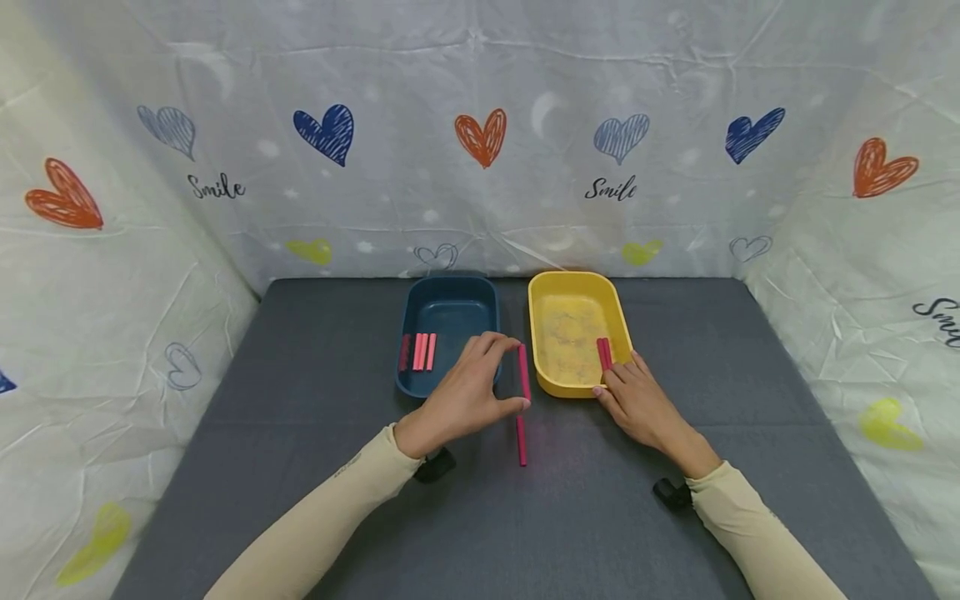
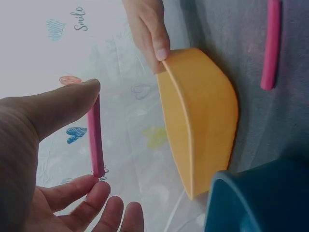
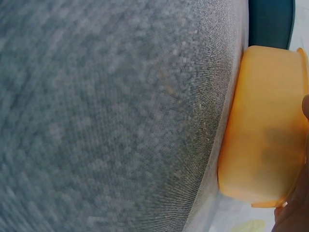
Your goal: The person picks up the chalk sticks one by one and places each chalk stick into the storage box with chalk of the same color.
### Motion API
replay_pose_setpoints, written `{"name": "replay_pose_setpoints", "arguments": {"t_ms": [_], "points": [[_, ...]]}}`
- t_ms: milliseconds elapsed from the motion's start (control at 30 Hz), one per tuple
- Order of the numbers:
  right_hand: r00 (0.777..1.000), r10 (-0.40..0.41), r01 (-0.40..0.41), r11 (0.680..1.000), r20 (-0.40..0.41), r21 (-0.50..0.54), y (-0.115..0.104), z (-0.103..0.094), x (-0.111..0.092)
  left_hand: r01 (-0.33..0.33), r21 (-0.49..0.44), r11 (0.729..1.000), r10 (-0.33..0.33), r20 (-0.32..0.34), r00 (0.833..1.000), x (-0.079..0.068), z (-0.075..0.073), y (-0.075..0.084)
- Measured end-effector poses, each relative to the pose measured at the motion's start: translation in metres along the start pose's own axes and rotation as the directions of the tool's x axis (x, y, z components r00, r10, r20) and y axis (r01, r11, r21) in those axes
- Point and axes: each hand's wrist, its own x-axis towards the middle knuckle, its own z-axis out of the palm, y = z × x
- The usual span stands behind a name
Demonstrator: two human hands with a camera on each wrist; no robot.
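Observation:
My left hand pinches a slim magenta stick by its two ends, thumb at one end and fingertips at the other. The left wrist view shows the same stick between thumb and fingertip, the other fingers spread. Below it on the table lies another magenta stick. My right hand holds the near right corner of the yellow tub, thumb outside the rim and fingers over it. Two magenta sticks lie inside the tub by those fingers, their lower ends hidden.
Left of the yellow tub stands a dark blue tub. It holds several pink sticks and a darker one along its left side. A dark grey cloth covers the table, with a printed white curtain behind.

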Motion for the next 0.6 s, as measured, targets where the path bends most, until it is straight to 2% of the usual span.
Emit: {"name": "replay_pose_setpoints", "arguments": {"t_ms": [267, 600], "points": [[1.0, -0.01, 0.01, 1.0, -0.006, -0.017, 0.0, 0.001, 0.0, -0.005, -0.012, 1.0, 0.004, -0.019, 1.0, 0.025, 0.002, 0.005], [1.0, 0.0, 0.0, 1.0, -0.005, -0.013, 0.0, 0.002, 0.0, -0.03, -0.006, 1.0, 0.03, -0.005, 1.0, 0.059, 0.019, 0.005]]}}
